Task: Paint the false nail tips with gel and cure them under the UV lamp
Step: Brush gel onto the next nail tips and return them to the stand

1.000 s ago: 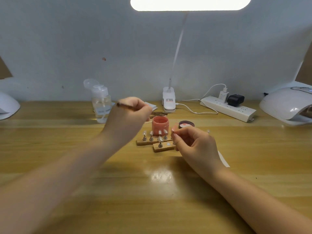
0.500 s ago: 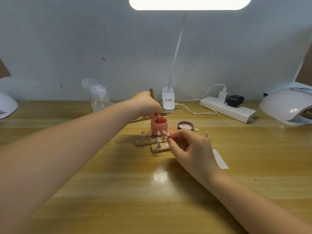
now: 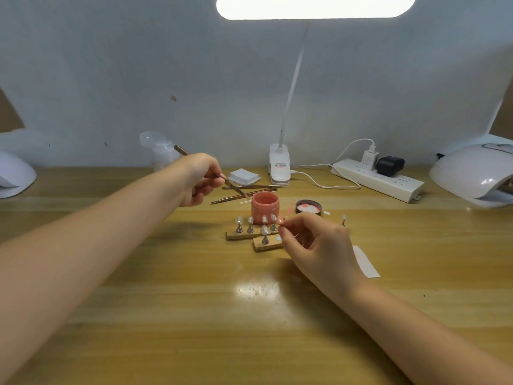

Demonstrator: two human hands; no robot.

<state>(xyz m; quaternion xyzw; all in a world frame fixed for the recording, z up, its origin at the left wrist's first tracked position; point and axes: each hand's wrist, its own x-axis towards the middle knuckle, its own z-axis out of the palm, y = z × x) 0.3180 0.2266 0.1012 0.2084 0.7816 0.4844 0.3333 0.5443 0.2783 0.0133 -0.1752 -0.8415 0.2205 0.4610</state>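
My left hand (image 3: 198,180) has its grip tight on the brush (image 3: 213,175), handle slanting up-left, bristle end just over the left rim of the pink gel pot (image 3: 264,202), not dipped in. Right hand (image 3: 319,245) has a narrow thumb-and-finger pinch on sth small, prob. one nail tip on its stick, just right of the stands; too small to be sure.

Progress, my guess: early. Nail tips (image 3: 256,222) on the two wooden stands (image 3: 251,236) look clear/whitish, no pink on them that I can make out. So painting is mostly left to do, and curing not yet done: UV lamp (image 3: 474,175) sits far right on the table (image 3: 194,315), well apart from the stands, nothing visible under it.

Around: pot lid (image 3: 308,206) just right of the pot, one more tip on a stick (image 3: 344,219) beyond my right hand, paper strip (image 3: 366,262) near my wrist. Spare tools (image 3: 249,190) lie behind the pot, touching-close to the brush path, could get knocked. White pads (image 3: 244,176), clear bottle (image 3: 163,157), desk lamp clip (image 3: 279,168), power strip (image 3: 377,179) along the back.
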